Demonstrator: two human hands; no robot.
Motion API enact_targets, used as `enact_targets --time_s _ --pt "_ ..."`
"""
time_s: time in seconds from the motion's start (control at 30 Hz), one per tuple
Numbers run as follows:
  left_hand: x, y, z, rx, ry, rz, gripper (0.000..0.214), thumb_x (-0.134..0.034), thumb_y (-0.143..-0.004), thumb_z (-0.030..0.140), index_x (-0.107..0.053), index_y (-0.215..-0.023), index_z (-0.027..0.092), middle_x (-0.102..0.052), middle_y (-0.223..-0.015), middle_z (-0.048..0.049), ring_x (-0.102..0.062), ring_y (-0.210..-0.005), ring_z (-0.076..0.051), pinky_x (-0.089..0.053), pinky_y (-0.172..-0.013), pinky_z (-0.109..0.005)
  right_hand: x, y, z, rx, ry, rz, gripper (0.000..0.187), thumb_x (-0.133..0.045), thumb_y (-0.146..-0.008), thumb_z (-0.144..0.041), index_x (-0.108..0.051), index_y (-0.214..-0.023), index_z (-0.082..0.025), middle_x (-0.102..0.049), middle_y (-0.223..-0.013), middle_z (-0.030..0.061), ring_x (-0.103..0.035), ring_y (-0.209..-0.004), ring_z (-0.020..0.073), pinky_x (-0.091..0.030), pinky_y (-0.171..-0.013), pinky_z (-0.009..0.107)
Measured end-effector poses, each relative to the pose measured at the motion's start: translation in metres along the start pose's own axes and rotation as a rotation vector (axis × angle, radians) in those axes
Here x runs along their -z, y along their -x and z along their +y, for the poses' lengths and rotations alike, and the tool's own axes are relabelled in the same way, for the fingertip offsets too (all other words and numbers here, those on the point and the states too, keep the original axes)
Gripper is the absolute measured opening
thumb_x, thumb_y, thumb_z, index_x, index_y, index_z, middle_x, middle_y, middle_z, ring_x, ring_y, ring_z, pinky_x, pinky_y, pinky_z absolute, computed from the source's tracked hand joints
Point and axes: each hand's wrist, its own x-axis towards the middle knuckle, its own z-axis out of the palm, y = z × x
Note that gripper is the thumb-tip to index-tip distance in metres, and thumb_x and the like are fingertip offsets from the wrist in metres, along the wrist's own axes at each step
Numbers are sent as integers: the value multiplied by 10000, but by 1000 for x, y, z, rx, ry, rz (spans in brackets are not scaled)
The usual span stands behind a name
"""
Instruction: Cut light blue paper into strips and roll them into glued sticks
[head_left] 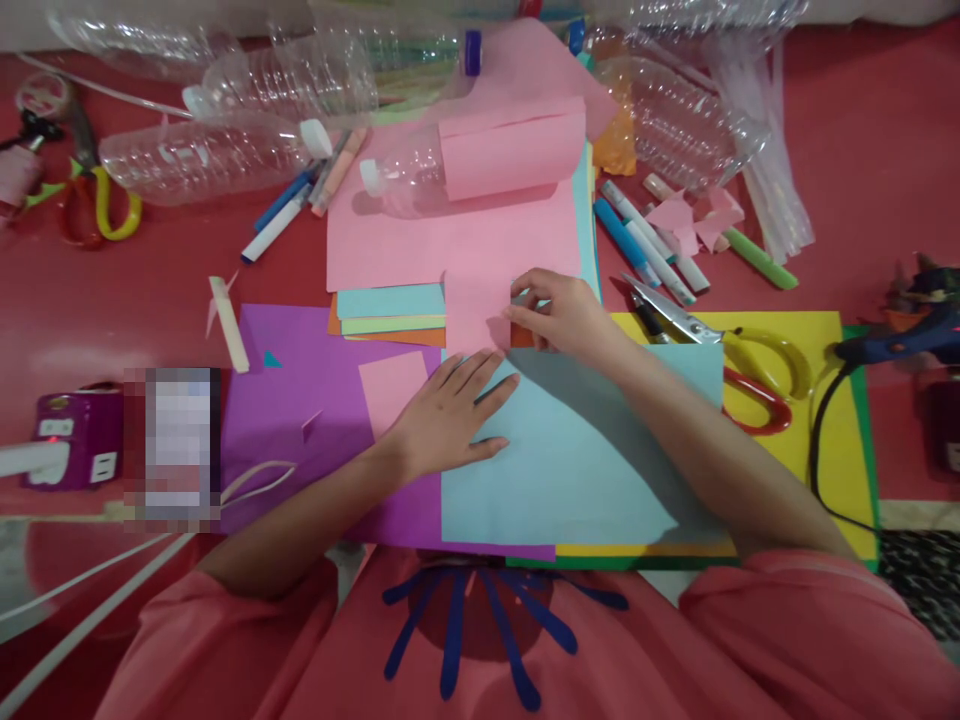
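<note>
A small pink paper piece (476, 305) lies across the edge of the paper stack and the light blue sheet (585, 440). My left hand (454, 415) is flat with spread fingers, its fingertips at the lower end of that piece. At its right edge, the curled thumb and fingers of my right hand (555, 310) grip the pink piece. Another pink paper piece (394, 385) is partly covered by my left hand, on the purple sheet (292, 430). Beyond my hands, a clear plastic bottle (409, 170) wrapped in pink paper (514, 150) lies on its side on a pink sheet (367, 250).
Scissors (772, 360) lie on the right over the yellow sheet (817, 470), near a glue gun (900, 340). Markers (637, 240) and pink scraps (694, 220) are at the back right. More bottles (210, 160), scissors (105, 205), a phone (180, 440) and a purple socket block (79, 435) are left.
</note>
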Motion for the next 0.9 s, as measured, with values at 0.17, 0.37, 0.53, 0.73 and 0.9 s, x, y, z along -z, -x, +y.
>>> enact_targets --time_s 0.17,0.37,0.53,0.73,0.9 --pt "1 1 0 -20 -17 18 679 -500 -939 512 -382 -1486 128 -321 -1590 -233 -315 -1477 -348 -257 -1184 -492 45 23 -14 -145 673 179 98 -623 -862 -262 -609 -798 -189 -693 -777 74 -628 -716 206 -384 -617 298" --pt "2 1 1 -11 -45 11 675 -485 -945 526 -377 -1488 139 -325 -1591 -220 -318 -1478 -335 -260 -1185 -478 82 50 -7 -504 1080 96 233 -569 -927 -388 -650 -900 -171 -726 -946 174 -658 -838 288 -321 -579 326" --pt "3 0 1 -9 -55 -17 673 -472 -949 533 -381 -1488 140 -330 -1589 -221 -320 -1476 -331 -264 -1182 -476 81 54 2 -498 1044 77 199 -563 -906 -329 -610 -1025 -177 -720 -1021 190 -673 -861 314 -301 -557 326" --pt "3 0 1 -5 -61 -19 676 -473 -949 530 -376 -1491 138 -323 -1593 -221 -325 -1473 -335 -267 -1179 -481 71 56 -6 -490 1107 9 195 -520 -938 -306 -637 -983 -156 -712 -1118 180 -692 -949 321 -291 -559 319" --pt "4 0 1 -5 -58 -23 676 -486 -947 525 -382 -1489 135 -321 -1593 -224 -336 -1463 -340 -266 -1177 -486 67 56 -7 -580 1207 -34 285 -453 -963 -319 -640 -1096 -151 -724 -1089 168 -702 -984 346 -315 -564 312"
